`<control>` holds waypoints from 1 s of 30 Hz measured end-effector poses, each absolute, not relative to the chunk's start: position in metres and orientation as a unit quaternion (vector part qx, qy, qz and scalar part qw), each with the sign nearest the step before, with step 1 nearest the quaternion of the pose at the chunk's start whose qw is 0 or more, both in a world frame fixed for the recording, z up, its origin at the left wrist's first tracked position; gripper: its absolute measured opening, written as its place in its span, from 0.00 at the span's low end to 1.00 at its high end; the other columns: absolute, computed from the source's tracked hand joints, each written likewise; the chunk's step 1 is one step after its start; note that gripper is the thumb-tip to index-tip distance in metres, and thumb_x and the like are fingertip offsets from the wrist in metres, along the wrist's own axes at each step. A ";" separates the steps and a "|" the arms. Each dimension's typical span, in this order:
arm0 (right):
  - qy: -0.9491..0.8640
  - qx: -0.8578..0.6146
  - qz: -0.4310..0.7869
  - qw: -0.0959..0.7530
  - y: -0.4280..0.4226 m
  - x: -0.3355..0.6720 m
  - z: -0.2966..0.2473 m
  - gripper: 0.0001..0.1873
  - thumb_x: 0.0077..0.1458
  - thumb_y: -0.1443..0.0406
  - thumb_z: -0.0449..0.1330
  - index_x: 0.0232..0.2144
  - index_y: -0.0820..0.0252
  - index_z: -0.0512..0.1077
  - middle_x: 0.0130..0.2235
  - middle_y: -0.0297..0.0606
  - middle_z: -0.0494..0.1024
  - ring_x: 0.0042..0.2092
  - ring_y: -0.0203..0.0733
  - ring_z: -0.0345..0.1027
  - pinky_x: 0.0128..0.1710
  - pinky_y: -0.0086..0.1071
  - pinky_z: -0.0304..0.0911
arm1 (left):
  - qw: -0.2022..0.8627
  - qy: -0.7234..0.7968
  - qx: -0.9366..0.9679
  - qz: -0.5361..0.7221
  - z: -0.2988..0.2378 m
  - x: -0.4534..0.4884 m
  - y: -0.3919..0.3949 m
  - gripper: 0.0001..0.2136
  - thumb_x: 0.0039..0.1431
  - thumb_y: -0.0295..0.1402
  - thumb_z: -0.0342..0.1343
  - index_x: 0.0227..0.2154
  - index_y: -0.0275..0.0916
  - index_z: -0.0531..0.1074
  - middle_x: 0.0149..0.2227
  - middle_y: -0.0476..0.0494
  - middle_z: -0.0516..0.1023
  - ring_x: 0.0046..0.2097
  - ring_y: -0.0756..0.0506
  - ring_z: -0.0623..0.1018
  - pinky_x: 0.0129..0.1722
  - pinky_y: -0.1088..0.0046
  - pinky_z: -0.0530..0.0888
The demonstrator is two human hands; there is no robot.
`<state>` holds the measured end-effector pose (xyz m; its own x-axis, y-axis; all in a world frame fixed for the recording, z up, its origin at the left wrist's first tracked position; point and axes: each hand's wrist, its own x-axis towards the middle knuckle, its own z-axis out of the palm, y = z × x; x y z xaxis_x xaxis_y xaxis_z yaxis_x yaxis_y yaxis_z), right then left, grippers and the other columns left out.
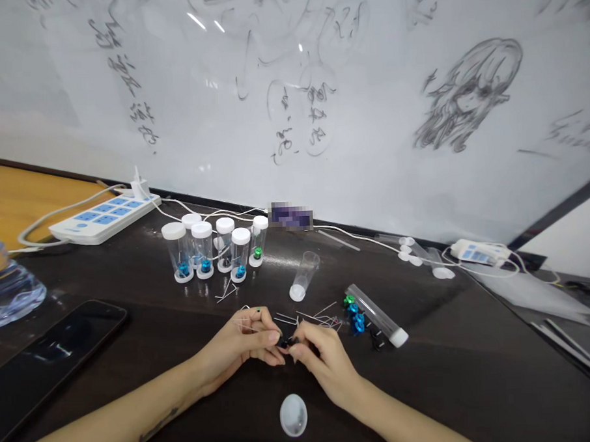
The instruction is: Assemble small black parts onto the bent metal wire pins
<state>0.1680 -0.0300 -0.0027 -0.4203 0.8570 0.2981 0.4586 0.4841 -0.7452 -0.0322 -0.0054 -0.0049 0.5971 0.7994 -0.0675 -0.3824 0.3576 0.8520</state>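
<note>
Pinched between thumb and fingers of left hand (pixel 254 339) and right hand (pixel 323 355), a small black part (pixel 283 343): left grip on one end, right grip on the other, both closed tight. Held in the gap where the hands meet, over the dark table (pixel 196 421), long axis apparently running side to side; mostly covered by fingertips, so cannot tell its exact shape. Neither hand nearer, both touching. Just beyond the fingers, a loose tangle of thin rods (pixel 323 319), close behind the knuckles and in the way on the far side. Beyond the right hand, blue and green pieces (pixel 358 321) beside a capped clear tube (pixel 374 312) lying aslant. Nearer the body, below the hands, a small white cap (pixel 294 415), well apart from the fingers. Farther off to the left, a cluster of upright tubes (pixel 203 251) with white lids.
</note>
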 end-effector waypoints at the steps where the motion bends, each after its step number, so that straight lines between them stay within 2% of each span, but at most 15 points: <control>1: -0.795 -0.417 0.292 0.331 -0.030 0.168 -0.002 0.17 0.64 0.59 0.53 0.24 0.59 0.65 0.22 0.28 0.64 0.24 0.34 0.59 0.27 0.27 0.54 | 0.787 0.245 0.424 0.375 -0.005 -0.032 -0.006 0.07 0.53 0.29 0.63 0.28 0.35 0.69 0.26 0.43 0.81 0.29 0.48 0.81 0.30 0.77 0.78; 3: -0.795 -0.422 0.284 0.331 -0.030 0.167 -0.002 0.16 0.63 0.59 0.54 0.25 0.59 0.66 0.23 0.29 0.66 0.25 0.34 0.59 0.27 0.28 0.54 | 0.788 0.248 0.420 0.375 -0.005 -0.032 -0.006 0.07 0.53 0.29 0.63 0.29 0.35 0.70 0.26 0.43 0.82 0.29 0.48 0.82 0.30 0.78 0.78; 5: -0.785 -0.427 0.275 0.355 -0.030 0.167 -0.003 0.10 0.60 0.59 0.58 0.31 0.59 0.67 0.29 0.32 0.69 0.25 0.34 0.59 0.27 0.27 0.55 | 0.788 0.251 0.414 0.381 -0.006 -0.033 -0.005 0.07 0.53 0.29 0.63 0.29 0.35 0.70 0.27 0.43 0.82 0.29 0.48 0.82 0.30 0.79 0.77; 7: -0.777 -0.423 0.274 0.377 -0.030 0.167 -0.004 0.09 0.58 0.59 0.60 0.34 0.58 0.67 0.34 0.34 0.70 0.25 0.33 0.59 0.27 0.27 0.56 | 0.788 0.250 0.411 0.384 -0.005 -0.033 -0.005 0.07 0.54 0.29 0.63 0.29 0.35 0.69 0.27 0.42 0.82 0.29 0.49 0.82 0.30 0.79 0.77; 9: -0.778 -0.421 0.279 0.373 -0.030 0.167 -0.005 0.09 0.58 0.59 0.60 0.32 0.59 0.67 0.31 0.32 0.69 0.25 0.33 0.58 0.27 0.27 0.55 | 0.789 0.248 0.413 0.382 -0.004 -0.033 -0.006 0.07 0.54 0.29 0.63 0.29 0.35 0.69 0.27 0.42 0.82 0.29 0.49 0.81 0.30 0.78 0.77; 13: -0.796 -0.419 0.287 0.330 -0.031 0.168 -0.002 0.16 0.63 0.59 0.54 0.24 0.59 0.65 0.22 0.28 0.64 0.25 0.34 0.58 0.28 0.27 0.53 | 0.788 0.244 0.422 0.376 -0.004 -0.032 -0.007 0.07 0.53 0.29 0.63 0.28 0.34 0.69 0.25 0.44 0.81 0.29 0.48 0.81 0.30 0.78 0.78; 16: -0.786 -0.429 0.276 0.349 -0.031 0.167 -0.002 0.10 0.60 0.59 0.58 0.30 0.59 0.67 0.28 0.30 0.68 0.26 0.33 0.59 0.28 0.27 0.55 | 0.787 0.246 0.417 0.382 -0.005 -0.032 -0.005 0.07 0.53 0.29 0.63 0.29 0.34 0.69 0.26 0.43 0.81 0.29 0.49 0.81 0.30 0.78 0.77; 19: -0.778 -0.432 0.278 0.363 -0.030 0.167 -0.003 0.12 0.58 0.57 0.60 0.32 0.59 0.67 0.29 0.31 0.68 0.25 0.33 0.59 0.27 0.27 0.55 | 0.787 0.248 0.414 0.384 -0.006 -0.032 -0.005 0.07 0.53 0.29 0.63 0.29 0.34 0.70 0.27 0.43 0.82 0.29 0.49 0.81 0.30 0.79 0.77; 24: -0.798 -0.409 0.307 0.317 -0.029 0.168 -0.003 0.22 0.66 0.58 0.49 0.21 0.60 0.63 0.21 0.29 0.67 0.24 0.34 0.62 0.28 0.27 0.55 | 0.787 0.248 0.420 0.378 -0.005 -0.032 -0.006 0.08 0.52 0.30 0.64 0.28 0.34 0.70 0.26 0.43 0.81 0.28 0.48 0.81 0.30 0.77 0.77; 28: -0.784 -0.434 0.275 0.347 -0.030 0.167 -0.004 0.09 0.61 0.59 0.57 0.31 0.59 0.68 0.28 0.31 0.70 0.26 0.34 0.61 0.27 0.27 0.56 | 0.787 0.257 0.404 0.388 -0.004 -0.032 -0.006 0.08 0.51 0.30 0.65 0.28 0.34 0.71 0.25 0.45 0.81 0.29 0.48 0.81 0.30 0.79 0.77; 30: -0.779 -0.438 0.270 0.359 -0.030 0.166 -0.004 0.08 0.59 0.60 0.59 0.36 0.58 0.68 0.31 0.32 0.70 0.26 0.34 0.60 0.27 0.27 0.57 | 0.787 0.261 0.400 0.391 -0.004 -0.032 -0.005 0.08 0.51 0.30 0.65 0.28 0.35 0.71 0.25 0.45 0.81 0.29 0.48 0.81 0.30 0.79 0.77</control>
